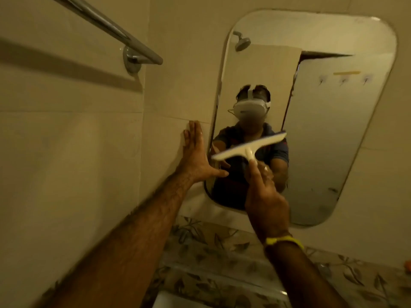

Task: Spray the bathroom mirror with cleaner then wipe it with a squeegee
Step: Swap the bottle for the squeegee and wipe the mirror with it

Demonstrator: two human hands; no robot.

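Two bare hands are raised: the left hand [195,156] presses flat and open against beige wall tile [173,90] beside the rounded rectangular mirror [333,121], while the right hand [265,200] grips a white plastic squeegee [249,146] before the mirror's lower left.

My left hand [195,156] lies flat, fingers spread, on the beige tiled wall [175,81], which carries everything here. Just beyond my thumb, touching its tip, the rounded mirror [333,130] is fixed to that wall. Up and away from my fingertips a chrome towel bar [124,34] is bolted on by a round mount. Below my wrists a leaf-patterned tile band [222,252] runs across the wall.
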